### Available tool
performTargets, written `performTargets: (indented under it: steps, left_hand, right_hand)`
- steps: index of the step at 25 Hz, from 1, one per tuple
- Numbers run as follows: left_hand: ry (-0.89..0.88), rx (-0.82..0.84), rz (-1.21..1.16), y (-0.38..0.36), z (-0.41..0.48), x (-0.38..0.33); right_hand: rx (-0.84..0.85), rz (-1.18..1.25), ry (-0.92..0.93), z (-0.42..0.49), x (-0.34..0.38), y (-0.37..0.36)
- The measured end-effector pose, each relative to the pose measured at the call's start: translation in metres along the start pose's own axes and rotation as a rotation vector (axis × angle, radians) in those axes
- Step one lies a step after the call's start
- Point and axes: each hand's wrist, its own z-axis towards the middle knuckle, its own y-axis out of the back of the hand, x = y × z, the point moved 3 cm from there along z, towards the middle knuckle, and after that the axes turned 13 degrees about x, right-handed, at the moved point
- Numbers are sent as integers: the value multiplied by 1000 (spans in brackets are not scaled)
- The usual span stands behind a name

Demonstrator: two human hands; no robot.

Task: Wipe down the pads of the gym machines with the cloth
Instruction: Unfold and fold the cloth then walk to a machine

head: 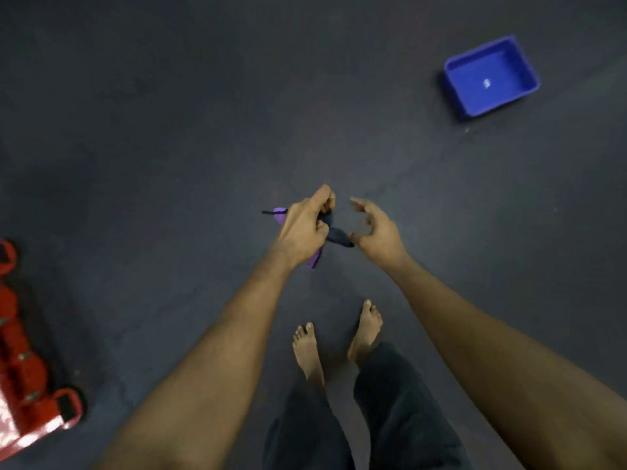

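A small purple and dark cloth (337,236) hangs bunched in front of me, above the dark floor. My left hand (303,228) grips it, fingers curled round the folds, with purple edges showing at the left and below the wrist. Just to the right, my right hand (373,228) has its fingers spread and loosely bent; its thumb touches the dark end of the cloth, but whether it pinches it is unclear. No gym machine pad is visible in the head view.
A blue plastic tub (458,71) sits on the floor at the upper right. A red piece of gym equipment with strap loops (23,378) lies at the lower left edge. My bare feet (307,347) stand on dark rubber flooring below my hands.
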Motion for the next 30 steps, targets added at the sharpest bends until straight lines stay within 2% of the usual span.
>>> performTargets:
  steps: [3, 8, 12, 17, 21, 25, 30]
  left_hand:
    - [-152, 29, 75, 75, -19, -85]
    - [-368, 41, 240, 183, -45, -220]
    - [-477, -94, 348, 241, -72, -314]
    - [-441, -355, 464, 290, -103, -390]
    - [-346, -522, 485, 303, -128, -418]
    - [-258, -615, 563, 311, -138, -426]
    - [-177, -792, 673, 320, -141, -434]
  right_hand:
    - [-61, -158, 290, -34, 98, 47]
    - [-223, -369, 468, -107, 240, 109]
    - [-305, -326, 514, -183, 318, 158]
    - [-502, -349, 632, -265, 388, 210]
    - [-624, -399, 709, -315, 422, 237]
    - [-721, -437, 727, -341, 421, 257]
    - [-831, -494, 572, -353, 392, 292]
